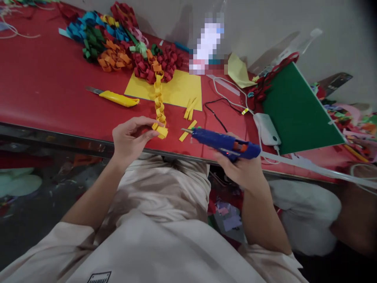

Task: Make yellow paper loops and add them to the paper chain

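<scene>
My left hand (131, 137) pinches the near end of a yellow paper chain (159, 106) at the table's front edge. The chain runs back across a yellow paper sheet (179, 88) to a heap of coloured paper chains (118, 43). My right hand (240, 167) grips a blue glue gun (225, 143) whose nozzle points left towards the chain's end, a short gap away. Loose yellow paper strips (190, 110) lie between the two hands and on the sheet.
A yellow utility knife (118, 98) lies left of the sheet on the red table (44, 86). A white power adapter (266, 129) with cables and a green board (294, 110) sit at the right. Paper scraps clutter the far right.
</scene>
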The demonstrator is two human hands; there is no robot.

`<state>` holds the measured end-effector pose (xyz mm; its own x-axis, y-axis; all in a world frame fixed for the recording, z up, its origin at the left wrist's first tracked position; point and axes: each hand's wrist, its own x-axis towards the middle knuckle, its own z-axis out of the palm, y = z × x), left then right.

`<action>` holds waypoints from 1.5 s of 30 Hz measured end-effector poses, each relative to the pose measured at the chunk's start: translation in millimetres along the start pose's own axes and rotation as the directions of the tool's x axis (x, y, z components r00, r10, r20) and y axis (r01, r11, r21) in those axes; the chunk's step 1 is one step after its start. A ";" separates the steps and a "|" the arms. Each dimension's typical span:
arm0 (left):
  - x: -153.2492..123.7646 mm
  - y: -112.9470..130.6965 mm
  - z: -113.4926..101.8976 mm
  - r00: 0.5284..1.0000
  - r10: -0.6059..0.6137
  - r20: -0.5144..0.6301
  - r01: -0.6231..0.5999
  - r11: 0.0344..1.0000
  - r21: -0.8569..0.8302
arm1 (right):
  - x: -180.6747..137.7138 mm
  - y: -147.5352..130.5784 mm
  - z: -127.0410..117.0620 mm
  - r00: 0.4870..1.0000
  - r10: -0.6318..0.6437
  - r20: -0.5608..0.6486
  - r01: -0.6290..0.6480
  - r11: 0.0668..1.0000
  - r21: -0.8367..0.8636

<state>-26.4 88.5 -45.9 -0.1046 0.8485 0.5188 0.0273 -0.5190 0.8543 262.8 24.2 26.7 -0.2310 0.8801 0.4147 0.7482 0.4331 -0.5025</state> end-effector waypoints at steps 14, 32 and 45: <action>3.2 3.1 -0.8 0.971 0.212 0.113 -0.211 0.977 -0.020 | 17.0 -17.3 22.7 0.980 -0.171 0.098 0.173 0.985 -0.009; 3.1 3.9 0.4 0.968 0.220 0.122 -0.221 0.975 0.001 | 14.6 -16.4 24.7 0.973 -0.220 0.074 0.224 0.974 -0.042; 2.3 8.2 -0.8 0.967 0.212 0.141 -0.215 0.977 0.007 | 12.1 -13.4 27.2 0.970 -0.234 0.063 0.237 0.970 -0.056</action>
<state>-27.2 86.1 -37.8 0.0444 0.7250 0.6874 0.0559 -0.6888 0.7228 233.1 34.4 17.8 -0.4380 0.7648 0.4725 0.7057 0.6181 -0.3463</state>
